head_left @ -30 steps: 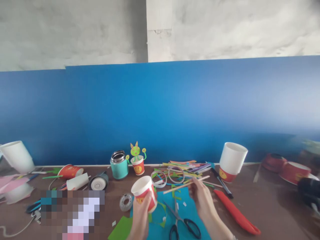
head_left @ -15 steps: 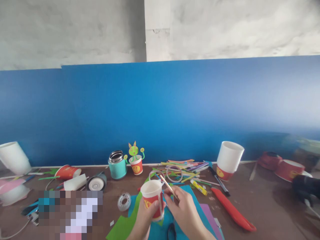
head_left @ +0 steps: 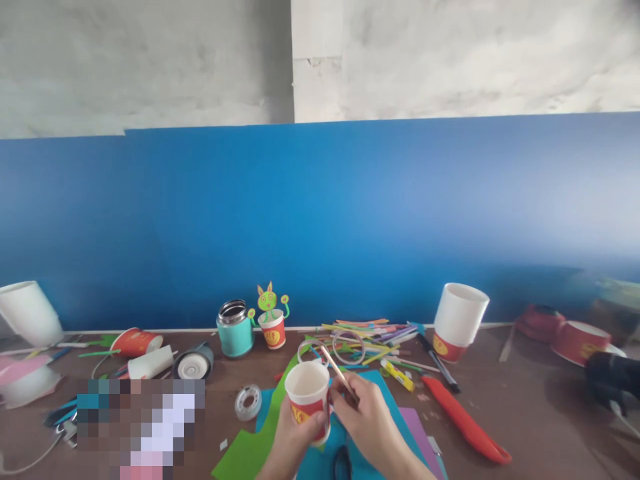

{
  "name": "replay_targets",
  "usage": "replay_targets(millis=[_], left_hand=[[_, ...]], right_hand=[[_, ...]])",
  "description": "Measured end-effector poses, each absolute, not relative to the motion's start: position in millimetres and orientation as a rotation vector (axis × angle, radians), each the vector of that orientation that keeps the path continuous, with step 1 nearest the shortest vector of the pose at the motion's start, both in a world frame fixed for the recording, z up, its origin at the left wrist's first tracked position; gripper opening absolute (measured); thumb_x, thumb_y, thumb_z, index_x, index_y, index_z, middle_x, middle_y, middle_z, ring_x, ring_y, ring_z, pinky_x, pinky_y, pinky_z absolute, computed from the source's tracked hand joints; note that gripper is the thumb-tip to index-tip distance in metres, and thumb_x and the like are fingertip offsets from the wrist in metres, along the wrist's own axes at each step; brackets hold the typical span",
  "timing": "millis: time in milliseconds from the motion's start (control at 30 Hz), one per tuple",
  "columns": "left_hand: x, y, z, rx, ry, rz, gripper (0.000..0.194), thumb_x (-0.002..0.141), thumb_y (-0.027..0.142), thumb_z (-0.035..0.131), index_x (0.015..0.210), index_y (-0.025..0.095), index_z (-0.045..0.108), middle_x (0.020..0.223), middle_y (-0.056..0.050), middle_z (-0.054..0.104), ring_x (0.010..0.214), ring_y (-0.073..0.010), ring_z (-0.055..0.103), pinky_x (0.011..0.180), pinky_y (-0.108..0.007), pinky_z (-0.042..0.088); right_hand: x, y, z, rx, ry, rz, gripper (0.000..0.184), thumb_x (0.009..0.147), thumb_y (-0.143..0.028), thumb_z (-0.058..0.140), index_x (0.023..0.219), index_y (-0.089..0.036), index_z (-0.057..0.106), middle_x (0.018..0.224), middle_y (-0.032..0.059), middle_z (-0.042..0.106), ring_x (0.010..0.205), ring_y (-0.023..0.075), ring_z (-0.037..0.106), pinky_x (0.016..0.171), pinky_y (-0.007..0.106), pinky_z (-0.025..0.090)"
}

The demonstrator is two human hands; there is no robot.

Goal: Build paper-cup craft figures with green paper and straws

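My left hand (head_left: 293,432) is wrapped round a red and white paper cup (head_left: 306,385), its open mouth facing up and tilted slightly toward me. In my right hand (head_left: 367,412) a thin pale stick (head_left: 333,363) is pinched, slanting up and left past the cup's right side. The fingers of that hand are close to the cup's wall; whether they touch it I cannot tell. Beneath both hands lie blue sheets (head_left: 373,387) and a green sheet (head_left: 250,450). Dark scissors handles (head_left: 343,461) show below the cup.
Behind stand a teal flask (head_left: 235,331) and a cup with a green paper figure (head_left: 267,300). Several coloured sticks (head_left: 385,333) lie in a heap. Rightward are stacked white cups (head_left: 459,317) and a red pouch (head_left: 465,420); a tape roll (head_left: 248,403) lies left.
The cup has tipped a little toward me and shifted slightly right in my left hand. The stick in my right hand has turned slightly and its tip is a bit higher.
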State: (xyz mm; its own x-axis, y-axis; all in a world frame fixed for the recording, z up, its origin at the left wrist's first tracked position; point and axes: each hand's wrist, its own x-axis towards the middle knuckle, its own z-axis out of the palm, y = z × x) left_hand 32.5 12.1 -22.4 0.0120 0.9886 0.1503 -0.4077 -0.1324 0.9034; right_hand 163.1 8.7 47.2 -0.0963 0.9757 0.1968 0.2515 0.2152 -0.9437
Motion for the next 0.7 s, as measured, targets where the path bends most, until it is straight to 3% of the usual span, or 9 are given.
replay_targets(millis=[200,400,500,567,700], left_hand=[[29.5,7.8,-15.8,1.098,0.872,1.514,0.058,0.052,0.048,0.083,0.094,0.012,0.067,0.086,-0.012,0.072,0.084,-0.0282,0.066,0.079,-0.037,0.053],[28.8,3.8,-12.0,1.121,0.912,1.508,0.049,0.053,0.04,0.083,0.091,0.013,0.067,0.085,-0.012,0.073,0.082,-0.0287,0.067,0.076,-0.037,0.055],[29.9,3.1,-12.3,1.094,0.906,1.553,0.05,0.052,0.042,0.083,0.091,0.013,0.067,0.083,-0.011,0.073,0.081,-0.0285,0.068,0.076,-0.037,0.055],[29.2,4.1,-12.6,1.092,0.91,1.553,0.051,0.053,0.044,0.083,0.091,0.014,0.068,0.084,-0.011,0.073,0.084,-0.0292,0.067,0.078,-0.037,0.054],[26.3,6.6,-11.9,1.116,0.901,1.527,0.049,0.053,0.045,0.082,0.089,0.014,0.069,0.085,-0.011,0.072,0.088,-0.0297,0.066,0.082,-0.039,0.052]], right_hand=[[160.8,12.8,43.3,-1.096,-1.275,1.296,0.026,0.068,-0.035,0.067,0.057,-0.015,0.054,0.05,-0.0035,0.048,0.048,0.0077,0.037,0.046,0.02,0.026],[162.1,6.1,47.7,-1.14,-0.81,1.751,0.028,0.058,-0.035,0.075,0.061,-0.014,0.057,0.052,-0.0051,0.047,0.041,0.0023,0.025,0.039,0.018,0.009],[162.5,6.9,46.0,-1.13,-0.774,1.791,0.029,0.057,-0.036,0.075,0.06,-0.015,0.057,0.053,-0.0048,0.047,0.041,0.0024,0.024,0.039,0.018,0.007],[162.0,10.0,44.1,-1.136,-0.929,1.692,0.029,0.061,-0.04,0.072,0.06,-0.015,0.058,0.05,-0.0041,0.048,0.042,0.0036,0.026,0.039,0.018,0.012],[163.3,15.1,41.9,-1.182,-1.342,1.23,0.022,0.067,-0.036,0.067,0.064,-0.014,0.064,0.057,0.0011,0.059,0.052,0.0105,0.044,0.049,0.022,0.031]])
